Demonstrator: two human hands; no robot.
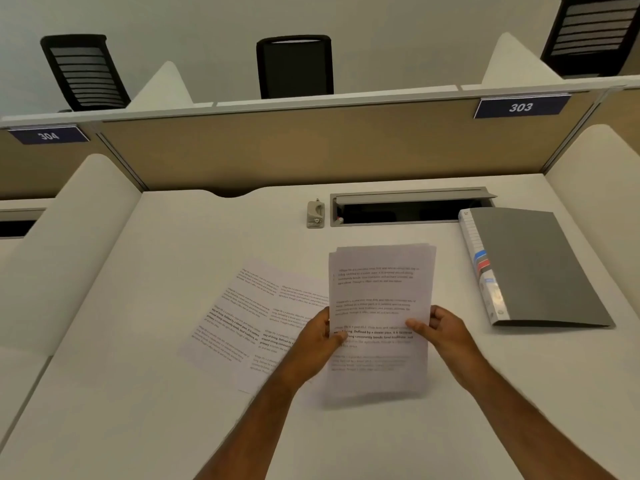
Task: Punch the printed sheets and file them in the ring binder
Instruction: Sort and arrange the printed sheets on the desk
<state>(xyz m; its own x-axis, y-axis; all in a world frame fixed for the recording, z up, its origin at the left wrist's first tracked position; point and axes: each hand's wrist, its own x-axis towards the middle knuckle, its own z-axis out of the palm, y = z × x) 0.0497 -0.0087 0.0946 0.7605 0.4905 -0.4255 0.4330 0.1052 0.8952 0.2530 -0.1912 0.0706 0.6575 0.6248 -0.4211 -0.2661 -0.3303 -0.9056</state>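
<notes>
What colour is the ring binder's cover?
Grey; the ring binder lies closed, seen in the head view.

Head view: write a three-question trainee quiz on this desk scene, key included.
1. True or false: the grey ring binder lies closed on the desk.
2. Which hands hold the stack of printed sheets? A) left hand only B) right hand only C) both
3. Fill in: the hole punch stands just left of the open ____ at the desk's far edge.

Key: 1 true; 2 C; 3 cable tray.
</notes>
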